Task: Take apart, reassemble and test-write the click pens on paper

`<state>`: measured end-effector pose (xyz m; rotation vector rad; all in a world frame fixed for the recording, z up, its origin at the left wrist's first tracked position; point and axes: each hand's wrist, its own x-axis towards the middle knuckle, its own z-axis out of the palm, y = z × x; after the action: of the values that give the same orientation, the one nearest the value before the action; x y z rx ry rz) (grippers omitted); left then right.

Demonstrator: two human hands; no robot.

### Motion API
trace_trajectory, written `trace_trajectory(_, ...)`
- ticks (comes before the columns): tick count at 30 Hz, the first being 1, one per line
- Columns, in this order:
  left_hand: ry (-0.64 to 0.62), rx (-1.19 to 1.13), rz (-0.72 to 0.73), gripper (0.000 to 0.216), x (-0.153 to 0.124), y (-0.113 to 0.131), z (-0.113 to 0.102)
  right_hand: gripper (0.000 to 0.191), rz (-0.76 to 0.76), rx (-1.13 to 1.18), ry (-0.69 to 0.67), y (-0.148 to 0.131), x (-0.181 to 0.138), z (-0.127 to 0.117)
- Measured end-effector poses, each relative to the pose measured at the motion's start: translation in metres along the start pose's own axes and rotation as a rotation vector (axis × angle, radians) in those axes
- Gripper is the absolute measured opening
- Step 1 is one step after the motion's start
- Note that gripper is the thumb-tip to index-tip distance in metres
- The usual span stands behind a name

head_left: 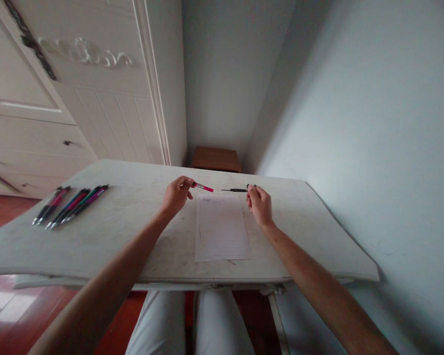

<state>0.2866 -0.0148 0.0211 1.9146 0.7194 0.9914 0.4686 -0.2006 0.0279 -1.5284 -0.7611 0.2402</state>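
Above the far edge of a lined sheet of paper (222, 229), my left hand (176, 196) pinches a pink pen barrel (207, 188) with a silvery band, its pink end pointing right. Facing it, my right hand (259, 201) is closed on a black pen part (239, 190), from which a thin dark refill sticks out to the left. A small gap separates the refill's tip from the pink barrel. The fingers hide the far ends of both pieces. Faint writing shows near the top of the paper.
Several pens (72, 204) in mixed colours lie on the left of the worn white table (133, 246). A white cabinet (114, 113) stands behind on the left, and a brown wooden piece (216, 159) is beyond the far edge. The wall (373, 148) runs along the right.
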Motion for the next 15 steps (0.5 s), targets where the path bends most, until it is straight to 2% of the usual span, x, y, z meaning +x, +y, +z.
trace_trajectory(6,0.033,0.074,0.002,0.029,0.001,0.000,-0.003,0.043,-0.016,-0.067,0.001,0.003,0.002,-0.002)
trace_trajectory(15,-0.028,0.192,0.128,0.024,-0.003,-0.002,-0.002,0.039,-0.094,-0.255,-0.046,0.012,0.004,-0.004)
